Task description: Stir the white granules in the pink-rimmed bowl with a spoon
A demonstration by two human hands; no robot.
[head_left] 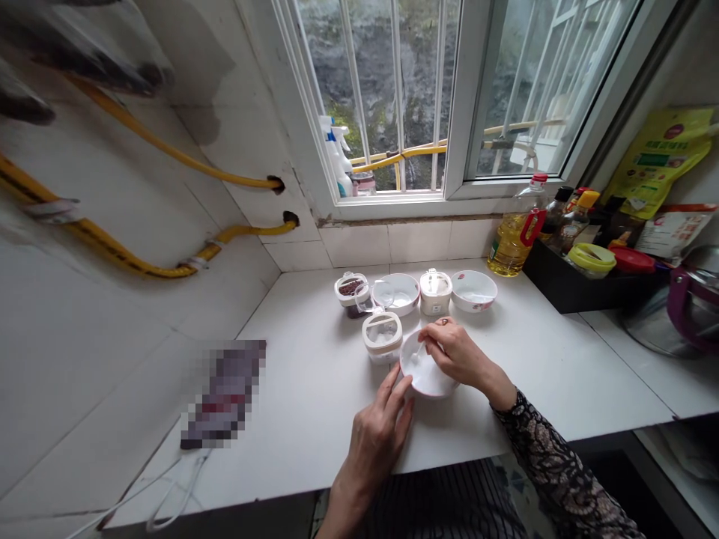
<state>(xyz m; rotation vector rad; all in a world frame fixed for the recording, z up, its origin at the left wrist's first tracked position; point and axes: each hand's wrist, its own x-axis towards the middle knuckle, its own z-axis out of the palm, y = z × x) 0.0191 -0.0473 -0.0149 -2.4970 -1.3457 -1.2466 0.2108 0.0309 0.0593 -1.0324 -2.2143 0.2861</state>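
Observation:
A white bowl (430,378) stands near the counter's front edge. Fingers of my left hand (382,427) are spread and touch the bowl's left rim. Over the bowl, my right hand (454,350) pinches a small white spoon (416,355), whose end is down inside the bowl. Just left of the bowl sits a lidded container (383,338) with something white in it. Behind are a container of dark red contents (351,288), a white bowl (403,293), another lidded container (436,293) and a flower-patterned bowl (474,291).
An oil bottle (510,239) stands at the back right beside a black box (573,288) of bottles and jars. A metal pot (663,322) is at the far right. On the left lie a blurred dark object (225,397) and a white cable (177,490).

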